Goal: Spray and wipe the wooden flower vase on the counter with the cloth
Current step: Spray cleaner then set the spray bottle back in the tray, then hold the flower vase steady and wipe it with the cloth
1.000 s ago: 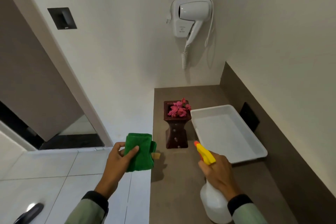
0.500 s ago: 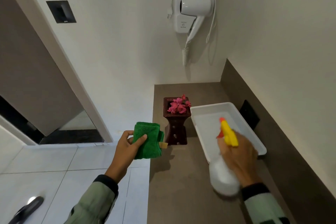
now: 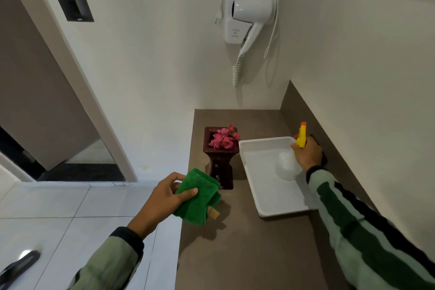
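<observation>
The dark wooden flower vase (image 3: 220, 160) with pink flowers stands upright on the brown counter (image 3: 247, 254), near its left edge. My left hand (image 3: 164, 195) holds a folded green cloth (image 3: 199, 198) just in front of the vase's foot, hiding part of the base. My right hand (image 3: 307, 154) grips a white spray bottle (image 3: 288, 167) with a yellow nozzle over the far right part of the white tray (image 3: 270, 205), well to the right of the vase. The nozzle points up and away.
A white hair dryer (image 3: 249, 16) hangs on the wall above the counter's far end. A dark backsplash (image 3: 341, 160) runs along the right. Left of the counter lies white tiled floor (image 3: 58, 207) with a dark slipper (image 3: 18, 263) and a doorway.
My right hand carried the spray bottle from in front of the vase to the right and away, over the tray. My left hand with the cloth moved closer to the vase.
</observation>
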Demonstrator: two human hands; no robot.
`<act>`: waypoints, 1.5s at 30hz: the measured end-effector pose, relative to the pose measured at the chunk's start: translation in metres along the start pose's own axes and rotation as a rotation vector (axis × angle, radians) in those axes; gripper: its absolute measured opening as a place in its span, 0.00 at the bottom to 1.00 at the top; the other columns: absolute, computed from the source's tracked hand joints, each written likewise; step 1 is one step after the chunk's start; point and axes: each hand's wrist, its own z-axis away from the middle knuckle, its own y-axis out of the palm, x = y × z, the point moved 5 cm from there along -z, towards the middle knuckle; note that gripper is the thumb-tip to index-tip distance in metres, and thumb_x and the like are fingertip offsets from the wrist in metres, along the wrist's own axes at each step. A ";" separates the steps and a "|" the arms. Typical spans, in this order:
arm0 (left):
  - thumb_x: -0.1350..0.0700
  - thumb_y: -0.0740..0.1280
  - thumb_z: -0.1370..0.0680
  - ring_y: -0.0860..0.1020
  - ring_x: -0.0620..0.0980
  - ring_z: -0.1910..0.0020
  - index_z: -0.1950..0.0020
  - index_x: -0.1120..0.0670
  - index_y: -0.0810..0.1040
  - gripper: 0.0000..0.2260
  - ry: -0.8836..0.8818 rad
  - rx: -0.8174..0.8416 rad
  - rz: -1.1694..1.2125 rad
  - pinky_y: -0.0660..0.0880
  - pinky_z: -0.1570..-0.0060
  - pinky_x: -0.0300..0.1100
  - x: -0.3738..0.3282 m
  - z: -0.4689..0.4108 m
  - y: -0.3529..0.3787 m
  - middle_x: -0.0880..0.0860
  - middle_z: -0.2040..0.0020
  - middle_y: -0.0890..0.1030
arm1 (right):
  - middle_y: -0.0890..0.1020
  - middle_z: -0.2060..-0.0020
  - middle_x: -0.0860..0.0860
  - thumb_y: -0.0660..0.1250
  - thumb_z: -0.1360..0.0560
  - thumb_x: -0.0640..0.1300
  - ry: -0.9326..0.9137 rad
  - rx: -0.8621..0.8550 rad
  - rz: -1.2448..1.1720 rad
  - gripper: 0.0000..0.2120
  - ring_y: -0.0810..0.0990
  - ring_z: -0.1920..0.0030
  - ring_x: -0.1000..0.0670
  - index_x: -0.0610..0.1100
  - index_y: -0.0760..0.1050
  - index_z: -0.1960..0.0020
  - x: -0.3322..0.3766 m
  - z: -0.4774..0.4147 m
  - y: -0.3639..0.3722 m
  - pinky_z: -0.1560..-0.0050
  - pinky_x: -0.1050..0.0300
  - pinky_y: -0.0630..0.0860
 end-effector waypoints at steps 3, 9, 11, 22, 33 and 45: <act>0.49 0.74 0.27 0.87 0.51 0.56 0.46 0.52 0.78 0.13 -0.009 0.046 -0.061 0.85 0.55 0.50 -0.002 0.000 0.007 0.53 0.53 0.87 | 0.81 0.46 0.35 0.70 0.26 0.43 0.096 0.013 -0.085 0.15 0.80 0.47 0.34 0.37 0.74 0.42 -0.006 -0.007 -0.005 0.42 0.37 0.77; 0.50 0.76 0.28 0.86 0.52 0.53 0.46 0.52 0.79 0.14 0.000 0.212 -0.066 0.84 0.55 0.48 -0.014 -0.007 0.011 0.55 0.50 0.87 | 0.81 0.50 0.48 0.77 0.37 0.59 -0.174 0.152 -0.329 0.27 0.81 0.50 0.46 0.53 0.73 0.43 0.031 0.090 -0.005 0.50 0.45 0.81; 0.53 0.77 0.28 0.86 0.55 0.51 0.46 0.54 0.79 0.14 0.056 0.336 -0.155 0.84 0.52 0.50 -0.024 -0.010 0.017 0.57 0.48 0.86 | 0.77 0.45 0.60 0.74 0.45 0.71 -0.241 0.683 -0.184 0.40 0.78 0.46 0.54 0.60 0.68 0.37 0.044 0.155 0.037 0.48 0.51 0.79; 0.38 0.74 0.31 0.71 0.28 0.42 0.33 0.41 0.72 0.29 0.468 0.450 -0.659 0.68 0.42 0.32 -0.102 -0.047 0.017 0.41 0.38 0.75 | 0.85 0.51 0.54 0.72 0.38 0.52 -0.009 0.678 -0.427 0.21 0.84 0.49 0.52 0.64 0.73 0.46 -0.009 0.212 0.114 0.42 0.38 0.79; 0.32 0.75 0.37 0.71 0.58 0.31 0.23 0.53 0.61 0.50 0.414 0.268 -0.974 0.70 0.31 0.55 -0.100 -0.146 0.029 0.56 0.29 0.71 | 0.60 0.24 0.47 0.67 0.25 0.40 -0.119 0.048 -0.133 0.38 0.61 0.25 0.45 0.51 0.50 0.23 0.019 0.182 0.144 0.26 0.49 0.61; 0.22 0.55 0.33 0.50 0.56 0.20 0.20 0.57 0.49 0.53 0.393 0.211 -1.068 0.50 0.21 0.55 -0.079 -0.148 0.020 0.57 0.19 0.54 | 0.56 0.23 0.41 0.67 0.24 0.49 -0.006 0.047 -0.115 0.39 0.56 0.24 0.41 0.42 0.49 0.23 0.027 0.177 0.207 0.25 0.41 0.60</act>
